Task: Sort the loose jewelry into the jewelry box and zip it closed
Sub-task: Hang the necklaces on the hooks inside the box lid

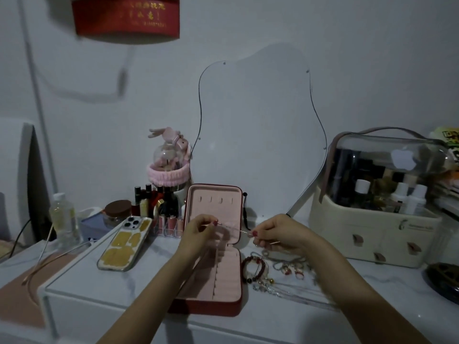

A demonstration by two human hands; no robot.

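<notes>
Thin chain (pixel 233 228): stretched taut between both hands, above the jewelry box (pixel 213 244). Left hand (pixel 198 232) grip: pinching one end of the chain. Right hand (pixel 275 234) grip: pinching the other end; a short thin piece sticks out beyond its fingers.

Jewelry box: red shell, pink lining, lying unzipped on the white bench (pixel 99 291) beneath and between the hands, lid propped upright behind the left hand.

Loose jewelry (pixel 270 271): dark red bead bracelet, rings and clear-bead strands on the bench below the right hand, just beside the box.

Phone (pixel 125 243): face down, left of the left hand; yellow patches on its case.

Cosmetics organiser (pixel 377 219): cream, clear lid bearing an Apple logo, beyond the right hand; small print on its front illegible.

Red hanging (pixel 125 17): on the wall above; gold characters too blurred to read.

Mirror (pixel 258 130): wavy outline, behind the box.
</notes>
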